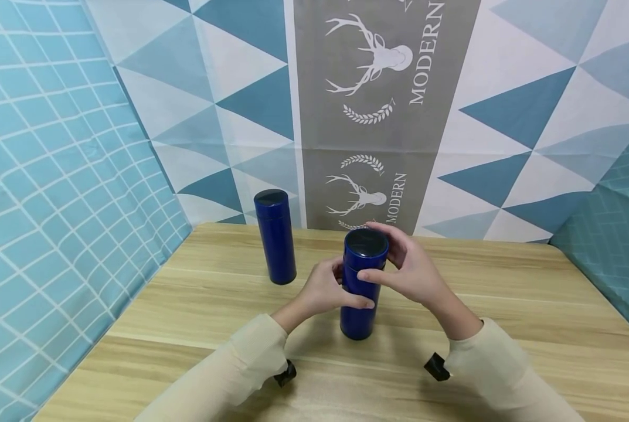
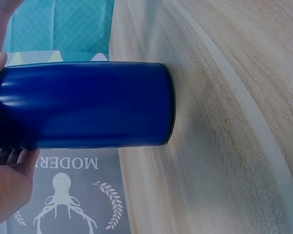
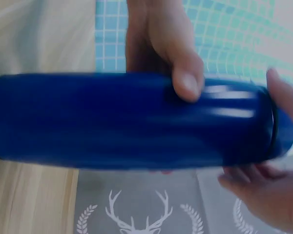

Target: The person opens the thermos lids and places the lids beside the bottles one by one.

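Note:
A dark blue thermos flask (image 1: pixel 357 321) with a glossy black lid top stands upright on the wooden table in the head view. My left hand (image 1: pixel 325 288) grips its body from the left, thumb across the front. Around the upper part, at the seam of the lid (image 1: pixel 366 242), my right hand (image 1: pixel 411 271) holds on from the right, fingers behind and thumb in front. The right wrist view shows the flask (image 3: pixel 112 122) lying across the picture with both hands on it. Its base (image 2: pixel 168 105) is close to the tabletop in the left wrist view.
A second blue flask (image 1: pixel 277 240) of the same kind stands upright farther back on the left. The wooden table (image 1: pixel 187 293) meets a patterned cloth backdrop (image 1: pixel 367 135) at the rear. Blue checked cloth (image 1: pixel 45 176) hangs along the left side.

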A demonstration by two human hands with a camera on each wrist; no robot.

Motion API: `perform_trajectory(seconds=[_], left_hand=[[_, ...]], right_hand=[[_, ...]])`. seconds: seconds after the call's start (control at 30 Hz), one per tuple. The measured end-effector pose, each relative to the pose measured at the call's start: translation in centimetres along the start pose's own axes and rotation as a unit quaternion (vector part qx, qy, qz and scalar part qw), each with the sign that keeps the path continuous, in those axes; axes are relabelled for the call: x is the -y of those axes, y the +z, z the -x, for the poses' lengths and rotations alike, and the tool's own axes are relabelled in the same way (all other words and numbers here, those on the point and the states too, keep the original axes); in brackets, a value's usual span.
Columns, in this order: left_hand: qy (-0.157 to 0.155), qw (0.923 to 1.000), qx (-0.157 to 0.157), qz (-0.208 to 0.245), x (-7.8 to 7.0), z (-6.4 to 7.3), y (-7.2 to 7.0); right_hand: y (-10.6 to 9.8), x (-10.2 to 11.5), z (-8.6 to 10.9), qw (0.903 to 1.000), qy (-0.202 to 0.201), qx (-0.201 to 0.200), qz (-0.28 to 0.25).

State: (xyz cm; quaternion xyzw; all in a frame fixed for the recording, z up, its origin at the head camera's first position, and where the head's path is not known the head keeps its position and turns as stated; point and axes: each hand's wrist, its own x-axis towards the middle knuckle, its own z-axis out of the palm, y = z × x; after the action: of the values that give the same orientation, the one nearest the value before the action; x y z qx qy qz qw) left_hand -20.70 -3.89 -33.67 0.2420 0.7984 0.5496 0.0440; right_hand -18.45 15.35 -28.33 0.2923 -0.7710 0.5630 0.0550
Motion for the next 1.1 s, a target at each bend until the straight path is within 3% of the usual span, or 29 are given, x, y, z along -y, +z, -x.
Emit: perform_trajectory(seconds=[0.17, 0.37, 0.87, 1.1], left_hand=[[0.0, 1.0, 0.0, 0.0, 0.0, 0.0, 0.1], [-0.005, 1.0, 0.002, 0.007, 0.0, 0.0, 0.1], [-0.008, 0.9998, 0.008, 0.015, 0.2, 0.2, 0.1], [0.0, 0.9999, 0.005, 0.011, 0.2, 0.0, 0.0]], right_hand=[[1.3, 0.5, 0.5, 0.9968, -0.005, -0.077, 0.021], [1.9, 0.7, 0.7, 0.9931, -0.004, -0.113, 0.033], [1.2, -0.2, 0.7, 0.9966, -0.023, -0.074, 0.029], [0.6, -0.4, 0.5, 0.9988, -0.008, -0.044, 0.019]])
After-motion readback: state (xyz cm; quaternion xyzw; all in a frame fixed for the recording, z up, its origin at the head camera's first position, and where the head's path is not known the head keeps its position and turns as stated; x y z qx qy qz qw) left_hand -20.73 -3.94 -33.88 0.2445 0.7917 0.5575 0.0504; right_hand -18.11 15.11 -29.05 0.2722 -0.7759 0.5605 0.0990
